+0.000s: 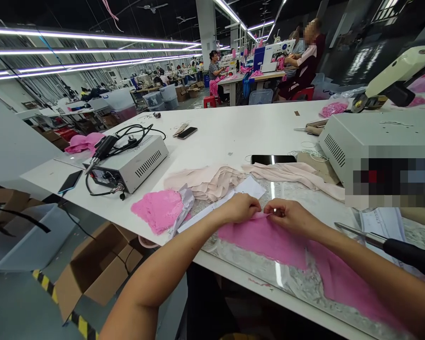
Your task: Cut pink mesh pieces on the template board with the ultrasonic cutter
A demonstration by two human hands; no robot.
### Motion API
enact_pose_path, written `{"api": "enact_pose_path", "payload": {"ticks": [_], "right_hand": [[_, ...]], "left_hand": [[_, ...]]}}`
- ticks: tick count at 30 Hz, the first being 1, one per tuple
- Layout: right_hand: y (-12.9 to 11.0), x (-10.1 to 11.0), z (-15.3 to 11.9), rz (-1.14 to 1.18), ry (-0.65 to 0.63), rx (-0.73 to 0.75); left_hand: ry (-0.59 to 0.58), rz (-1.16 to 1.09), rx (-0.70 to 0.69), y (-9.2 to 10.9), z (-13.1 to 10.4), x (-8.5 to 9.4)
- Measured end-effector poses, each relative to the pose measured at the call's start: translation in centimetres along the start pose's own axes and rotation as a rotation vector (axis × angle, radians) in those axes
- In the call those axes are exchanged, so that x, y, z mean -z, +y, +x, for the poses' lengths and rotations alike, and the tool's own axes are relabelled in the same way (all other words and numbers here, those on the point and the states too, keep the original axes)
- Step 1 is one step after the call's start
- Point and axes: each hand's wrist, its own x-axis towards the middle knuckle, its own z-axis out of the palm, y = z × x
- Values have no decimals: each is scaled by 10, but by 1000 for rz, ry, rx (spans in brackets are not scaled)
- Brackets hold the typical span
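Observation:
Pink fabric lies along the table's front edge, partly over a clear sheet with a marbled pattern. My left hand pinches its upper left edge, fingers closed. Just to the right, my right hand grips the same edge between thumb and fingers. The two hands are a small gap apart. Behind them are pale peach fabric strips and a white paper. A fluffy pink pile sits left of my left hand. Under my right forearm the pink cloth continues toward the lower right.
A grey box device with a black cable stands left; a larger one stands right. A black-handled metal tool points in from the right. Phones lie on the white table. Open cardboard box below left. People sit beyond.

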Motion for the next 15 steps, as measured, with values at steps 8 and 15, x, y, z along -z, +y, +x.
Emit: {"api": "enact_pose_path", "payload": {"ticks": [8, 15], "right_hand": [[-8, -1, -4, 49, 30, 34], [-6, -2, -8, 105, 90, 120]], "left_hand": [[-130, -111, 114, -3, 9, 10], [-214, -170, 85, 0, 8, 10]]}}
